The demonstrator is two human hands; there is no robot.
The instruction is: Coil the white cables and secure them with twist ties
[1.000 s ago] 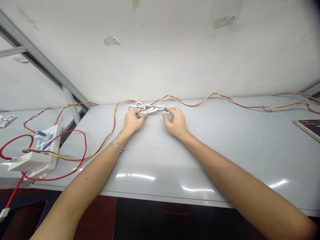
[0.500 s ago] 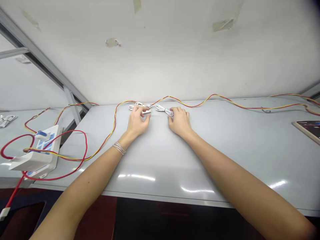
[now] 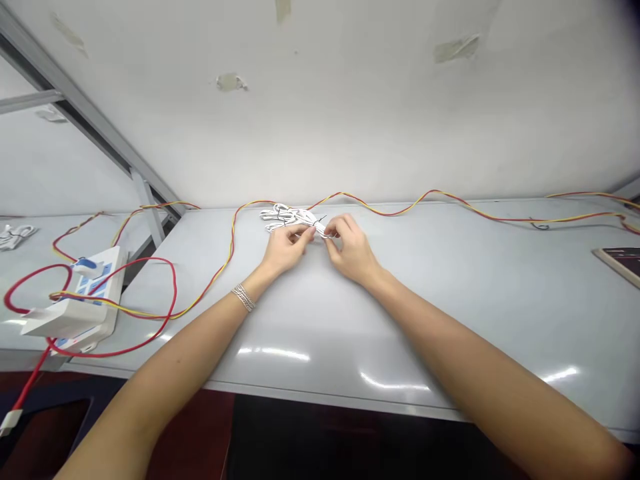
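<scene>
Coiled white cables, each tied round its middle with a dark twist tie, lie together near the wall end of the grey table. One white cable bundle [image 3: 303,217] has my left hand [image 3: 290,248] at its near side, thumb and forefinger pinched on it by the tie. From the right, my right hand [image 3: 347,245] grips that same bundle's end between thumb and fingers. Touching it on the left rests another white cable bundle [image 3: 275,215], held by neither hand. Parts of the bundles are hidden behind my fingers.
A red and yellow twisted wire [image 3: 430,193] runs along the wall. At left stands a white power strip [image 3: 113,283] with plugs and a looping red cord [image 3: 173,280]. A tablet-like dark object [image 3: 620,260] lies at right. Farther left is another white cable [image 3: 15,237].
The right bundle has moved left against the other bundle. My right hand has shifted slightly left with it, and my left hand has moved right and now pinches it.
</scene>
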